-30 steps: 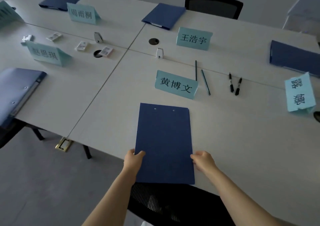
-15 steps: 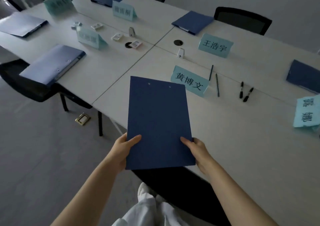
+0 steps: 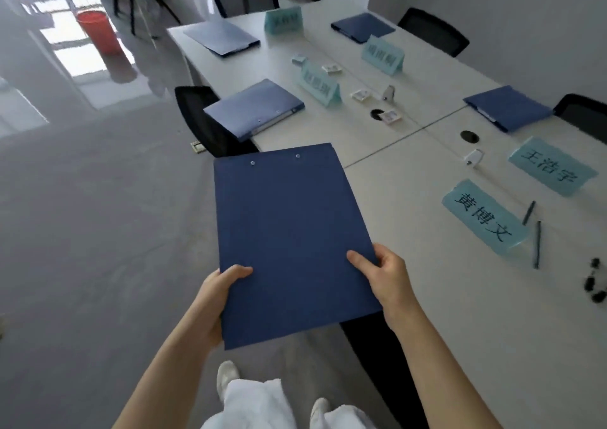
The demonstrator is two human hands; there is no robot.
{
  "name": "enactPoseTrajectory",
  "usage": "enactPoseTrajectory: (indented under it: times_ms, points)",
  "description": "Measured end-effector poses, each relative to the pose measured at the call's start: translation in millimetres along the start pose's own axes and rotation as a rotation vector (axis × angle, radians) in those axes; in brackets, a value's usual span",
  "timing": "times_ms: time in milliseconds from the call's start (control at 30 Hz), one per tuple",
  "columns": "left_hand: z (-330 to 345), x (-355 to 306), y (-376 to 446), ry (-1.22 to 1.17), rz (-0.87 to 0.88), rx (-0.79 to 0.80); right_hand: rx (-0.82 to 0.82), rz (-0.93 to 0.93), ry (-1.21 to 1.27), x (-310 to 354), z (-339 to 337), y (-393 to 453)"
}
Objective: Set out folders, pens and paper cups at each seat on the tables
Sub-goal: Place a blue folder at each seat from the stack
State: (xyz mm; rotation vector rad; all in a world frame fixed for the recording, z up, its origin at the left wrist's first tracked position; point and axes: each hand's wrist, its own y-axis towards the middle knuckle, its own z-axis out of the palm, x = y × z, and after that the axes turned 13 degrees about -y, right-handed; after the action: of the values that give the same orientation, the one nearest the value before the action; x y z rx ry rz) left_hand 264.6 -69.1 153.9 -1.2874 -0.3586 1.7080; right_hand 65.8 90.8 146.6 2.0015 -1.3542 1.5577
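A dark blue folder point(image 3: 289, 231) is held in the air, mostly over the floor beside the white table point(image 3: 410, 198). My left hand point(image 3: 216, 294) grips its lower left edge, thumb on top. My right hand point(image 3: 384, 277) grips its lower right edge the same way. Other blue folders lie at seats: one near the left edge point(image 3: 254, 109), one at the far end point(image 3: 221, 37), one far right point(image 3: 363, 27), one at right point(image 3: 509, 108). Two pens point(image 3: 533, 228) lie beside a teal name card point(image 3: 483, 218). No paper cups are in view.
More teal name cards point(image 3: 320, 83) stand along the table, with small packets point(image 3: 361, 95) and cable holes point(image 3: 469, 136) down the middle. Black chairs point(image 3: 200, 119) sit at the sides. Black markers point(image 3: 594, 284) lie at the right edge. A red bucket point(image 3: 95, 30) stands by the window.
The folder was lifted off the table in front of the name card and carried left, off the table's edge. My view swung left with it.
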Motion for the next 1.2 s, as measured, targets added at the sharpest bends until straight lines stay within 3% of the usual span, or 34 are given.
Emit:
enactPoseTrajectory:
  times_ms: [267, 400, 767, 967, 1200]
  points:
    - [-121.7, -119.2, 30.4, -0.136, 0.078, -0.074, 0.119, -0.205, -0.201, 77.2, 176.4, 39.2]
    - [-157.9, -167.1, 48.0, -0.156, 0.134, -0.153, 0.162, -0.259, -0.202, 113.1, 232.9, 55.2]
    - [-162.2, -265.6, 136.6, -0.19, 0.225, -0.181, 0.207, -0.118, -0.162, 175.8, 302.1, 168.8]
    - [-133.6, -334.4, 217.7, -0.206, 0.256, -0.256, 0.227, 0.098, 0.0, 201.2, 319.2, 295.0]
    - [-92.4, -400.2, 299.2, -0.242, 0.27, -0.322, 0.217, 0.632, 0.392, 196.9, 329.7, 444.8]
